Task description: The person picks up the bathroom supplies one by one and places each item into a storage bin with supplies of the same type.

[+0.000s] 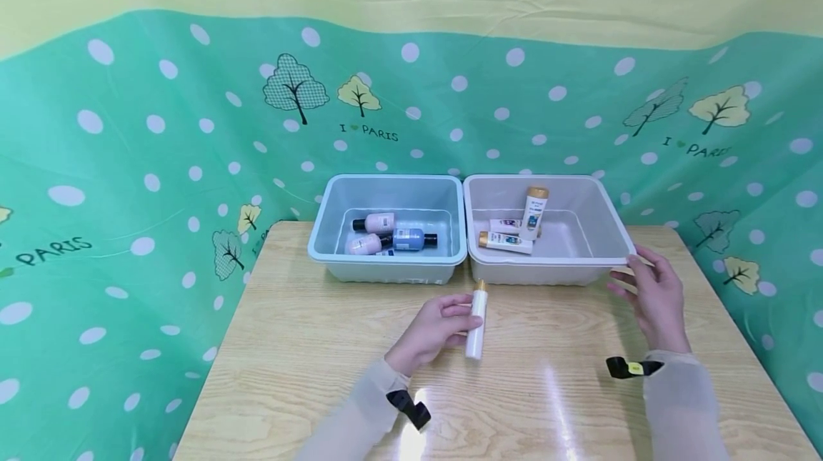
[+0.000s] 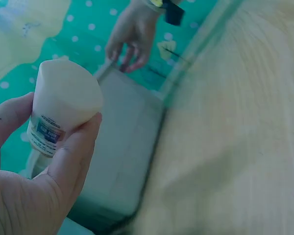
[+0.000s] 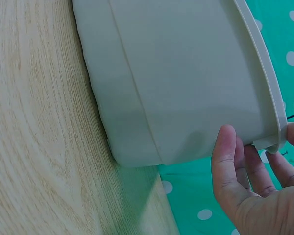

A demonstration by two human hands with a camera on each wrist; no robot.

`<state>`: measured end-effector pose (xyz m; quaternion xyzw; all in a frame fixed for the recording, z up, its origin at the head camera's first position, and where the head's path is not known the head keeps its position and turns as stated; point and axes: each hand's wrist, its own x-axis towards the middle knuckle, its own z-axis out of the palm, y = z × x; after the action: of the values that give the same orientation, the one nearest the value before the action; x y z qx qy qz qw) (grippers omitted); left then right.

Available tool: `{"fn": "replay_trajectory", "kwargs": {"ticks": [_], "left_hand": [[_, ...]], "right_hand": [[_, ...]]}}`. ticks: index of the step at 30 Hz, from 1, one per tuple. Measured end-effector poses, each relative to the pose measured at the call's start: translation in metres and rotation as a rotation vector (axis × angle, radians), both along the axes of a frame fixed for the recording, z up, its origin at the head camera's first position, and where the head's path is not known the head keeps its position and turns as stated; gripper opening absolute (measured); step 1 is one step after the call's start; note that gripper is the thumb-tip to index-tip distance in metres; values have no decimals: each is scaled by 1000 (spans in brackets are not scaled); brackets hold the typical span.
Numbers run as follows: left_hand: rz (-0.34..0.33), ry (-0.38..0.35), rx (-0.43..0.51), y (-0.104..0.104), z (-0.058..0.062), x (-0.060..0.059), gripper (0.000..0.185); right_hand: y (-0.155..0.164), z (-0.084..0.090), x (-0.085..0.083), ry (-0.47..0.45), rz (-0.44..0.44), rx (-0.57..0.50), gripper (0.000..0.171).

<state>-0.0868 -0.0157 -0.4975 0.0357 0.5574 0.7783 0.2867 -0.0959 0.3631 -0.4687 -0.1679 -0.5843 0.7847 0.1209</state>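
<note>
My left hand (image 1: 436,329) grips a white bottle with a gold cap (image 1: 476,329) between thumb and fingers. The bottle is held cap-away over the table, just in front of the grey bin (image 1: 546,272). In the left wrist view, its pale base and a small blue label face the camera. At the bin's front right corner, my right hand (image 1: 659,300) holds the rim, thumb at the top edge and fingers beneath. Inside this bin lie white bottles with gold caps, one leaning (image 1: 533,214) over another (image 1: 508,242).
To the left, touching rims with the grey one, stands a blue bin (image 1: 386,271). It holds pink bottles (image 1: 379,222) and a blue bottle (image 1: 408,238), with black caps. A green dotted curtain (image 1: 193,161) hangs behind the wooden table (image 1: 308,347) and at its sides.
</note>
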Motion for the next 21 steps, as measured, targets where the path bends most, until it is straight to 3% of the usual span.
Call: {"fn": "replay_trajectory", "kwargs": {"ticks": [8, 21], "left_hand": [[-20, 13, 91, 9, 44, -25, 51], [49, 12, 104, 41, 95, -93, 49]], "right_hand": [[2, -1, -1, -1, -4, -3, 46], [3, -1, -2, -22, -4, 13, 46]]}}
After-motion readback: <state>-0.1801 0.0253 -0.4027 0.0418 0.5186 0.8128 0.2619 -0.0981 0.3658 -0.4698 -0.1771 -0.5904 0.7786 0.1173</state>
